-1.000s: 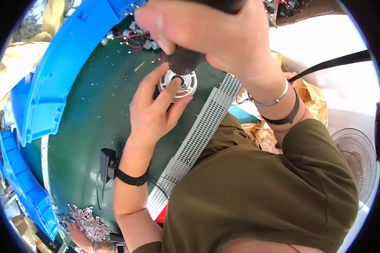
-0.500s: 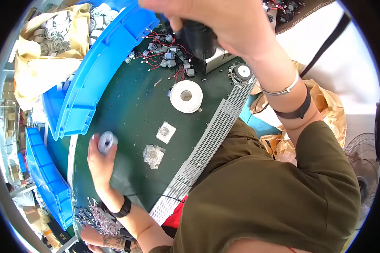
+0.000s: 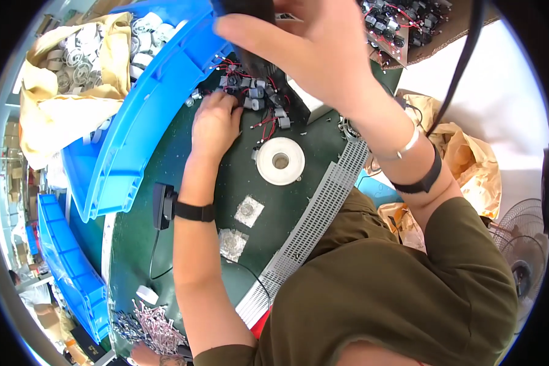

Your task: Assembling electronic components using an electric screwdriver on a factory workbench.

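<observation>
My left hand (image 3: pixel 216 127) reaches into the near left edge of a pile of small grey motors (image 3: pixel 257 93) with red wires. Its fingers are bent together, and whatever they pinch is hidden. Raised at the top, my right hand (image 3: pixel 314 52) is closed around a black cylindrical tool (image 3: pixel 254 46), thumb along the left side. The tool's upper end runs out of view. Below the pile lies a white round spool-like part (image 3: pixel 280 161) with a hole in its middle. A small white plastic part (image 3: pixel 147 294) rests at the lower left of the green table.
A blue bin (image 3: pixel 119 158) borders the table on the left, beside a yellow bag (image 3: pixel 43 128) of white parts. A perforated metal strip (image 3: pixel 305 238) runs along my side. Two silvery patches (image 3: pixel 249 211) mark the tabletop. Another person's hand (image 3: pixel 143 354) shows at the lower left.
My left hand has let go of the whitish ring-shaped part and moved up to the motors. A white part now lies lower left. My right hand stays raised with the black tool.
</observation>
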Available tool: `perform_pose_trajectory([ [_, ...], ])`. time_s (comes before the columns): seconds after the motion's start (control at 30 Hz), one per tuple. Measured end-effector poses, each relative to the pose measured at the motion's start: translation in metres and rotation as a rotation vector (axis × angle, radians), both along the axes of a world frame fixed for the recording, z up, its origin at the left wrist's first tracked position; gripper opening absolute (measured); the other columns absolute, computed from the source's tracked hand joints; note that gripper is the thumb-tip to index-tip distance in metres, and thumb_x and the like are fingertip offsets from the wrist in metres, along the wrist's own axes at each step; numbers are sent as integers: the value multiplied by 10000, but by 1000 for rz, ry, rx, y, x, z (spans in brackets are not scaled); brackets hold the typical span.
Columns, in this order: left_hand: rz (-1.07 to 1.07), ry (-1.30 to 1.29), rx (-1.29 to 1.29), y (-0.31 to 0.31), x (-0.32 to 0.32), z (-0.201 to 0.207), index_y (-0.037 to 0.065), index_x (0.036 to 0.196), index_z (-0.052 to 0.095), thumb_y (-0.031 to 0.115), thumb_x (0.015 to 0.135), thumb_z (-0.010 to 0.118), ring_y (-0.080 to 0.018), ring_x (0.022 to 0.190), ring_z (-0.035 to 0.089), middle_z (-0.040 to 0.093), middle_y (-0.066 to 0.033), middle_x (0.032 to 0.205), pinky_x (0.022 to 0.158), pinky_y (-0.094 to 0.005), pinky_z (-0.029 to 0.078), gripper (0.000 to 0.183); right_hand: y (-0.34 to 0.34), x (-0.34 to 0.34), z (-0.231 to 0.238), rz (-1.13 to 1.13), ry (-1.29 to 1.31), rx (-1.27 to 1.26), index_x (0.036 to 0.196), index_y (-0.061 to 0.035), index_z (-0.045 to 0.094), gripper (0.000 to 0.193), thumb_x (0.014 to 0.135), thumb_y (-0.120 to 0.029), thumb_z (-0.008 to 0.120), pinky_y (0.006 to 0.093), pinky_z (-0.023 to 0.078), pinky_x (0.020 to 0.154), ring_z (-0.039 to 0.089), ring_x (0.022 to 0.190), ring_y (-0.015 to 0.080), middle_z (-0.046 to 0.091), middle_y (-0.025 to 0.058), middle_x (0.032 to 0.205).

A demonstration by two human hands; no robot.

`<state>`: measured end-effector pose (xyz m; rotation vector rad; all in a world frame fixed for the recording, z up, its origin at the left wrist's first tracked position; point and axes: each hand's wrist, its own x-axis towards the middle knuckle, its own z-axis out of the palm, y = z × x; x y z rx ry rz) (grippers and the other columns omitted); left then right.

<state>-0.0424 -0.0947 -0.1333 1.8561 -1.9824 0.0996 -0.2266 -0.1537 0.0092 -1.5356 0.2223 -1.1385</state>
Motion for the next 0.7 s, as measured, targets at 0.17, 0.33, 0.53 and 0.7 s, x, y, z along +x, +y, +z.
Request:
perform_pose_trajectory([
  [0.17, 18, -63, -85, 28, -6, 8, 43, 817, 622, 107, 752, 634, -279, 854, 577, 609, -82, 938, 774, -373, 457, 92, 15, -19, -44, -311, 5, -391, 1081, 6, 523, 369, 749, -2, 684, 270, 492, 771, 589, 913, 150, 589, 96, 1015],
  [0.33, 120, -65, -217, 64, -3, 43, 39, 802, 622, 86, 770, 632, -253, 810, 588, 630, -65, 909, 752, -359, 455, 58, 18, 2, -77, 25, 457, -506, 1035, -20, 584, 323, 757, -154, 679, 346, 457, 832, 554, 965, 283, 577, 121, 1016],
  [0.53, 57, -48, -341, 81, -15, 71, 45, 824, 594, 64, 779, 646, -258, 712, 591, 600, -80, 785, 636, -348, 483, 72, 23, 30, -76, 171, 641, -426, 1037, -11, 574, 326, 754, -138, 675, 350, 485, 740, 599, 828, 276, 579, 149, 1006],
  [0.7, 64, 90, -312, 88, -8, 71, 57, 851, 610, 60, 774, 658, -274, 692, 600, 604, -98, 767, 606, -345, 491, 90, 27, 50, -88, 107, 510, -555, 987, -2, 561, 303, 715, -62, 680, 370, 474, 657, 593, 735, 276, 585, 137, 878],
])
